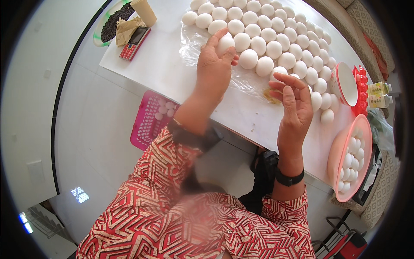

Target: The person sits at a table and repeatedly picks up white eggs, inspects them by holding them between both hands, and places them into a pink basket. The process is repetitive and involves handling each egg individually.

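Observation:
My left hand (212, 66) holds a white egg (225, 44) between thumb and fingers at the near left edge of many white eggs (258, 45). These eggs lie side by side in rows on a sheet of clear plastic (193, 43) on the white table (181, 76). My right hand (295, 105) holds nothing, its fingers apart and curved. It hovers at the near edge of the rows, beside an egg (278, 73); whether a fingertip touches that egg, I cannot tell. A yellow-brown smear (271, 96) shows on the plastic near its fingers.
A pink basin (332, 162) of eggs stands at the right, near a white bowl (347, 84) and a red egg tray (361, 92). A magenta basket (142, 129) with several eggs sits below the table's left edge. A red keypad phone (134, 43) lies at the left corner.

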### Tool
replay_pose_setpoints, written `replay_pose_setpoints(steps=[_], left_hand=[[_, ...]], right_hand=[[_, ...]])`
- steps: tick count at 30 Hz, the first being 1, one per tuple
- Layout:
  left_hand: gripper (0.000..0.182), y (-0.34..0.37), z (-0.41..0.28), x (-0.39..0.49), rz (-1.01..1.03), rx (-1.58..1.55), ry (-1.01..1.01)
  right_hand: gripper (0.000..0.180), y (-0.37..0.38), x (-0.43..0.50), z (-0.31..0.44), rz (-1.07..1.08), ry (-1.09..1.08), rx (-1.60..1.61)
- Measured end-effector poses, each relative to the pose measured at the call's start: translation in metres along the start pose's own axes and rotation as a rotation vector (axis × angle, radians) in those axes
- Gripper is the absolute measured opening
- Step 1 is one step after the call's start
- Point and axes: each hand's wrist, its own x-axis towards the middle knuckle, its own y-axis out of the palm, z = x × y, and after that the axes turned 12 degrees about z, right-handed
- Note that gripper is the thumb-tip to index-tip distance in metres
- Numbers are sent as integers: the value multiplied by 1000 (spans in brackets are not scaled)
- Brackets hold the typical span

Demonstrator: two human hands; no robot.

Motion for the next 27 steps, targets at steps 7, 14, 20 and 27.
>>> replay_pose_setpoints(steps=[7, 14, 20, 27], left_hand=[[41, -15, -1, 6, 61, 248, -43], [40, -12, 12, 15, 0, 459, 126], [38, -8, 12, 17, -12, 438, 43], [38, -5, 23, 20, -63, 593, 143]], right_hand=[[18, 4, 1, 1, 21, -2, 12], [18, 8, 0, 0, 26, 18, 24], [17, 9, 0, 0, 45, 23, 27], [15, 13, -2, 1, 48, 11, -2]])
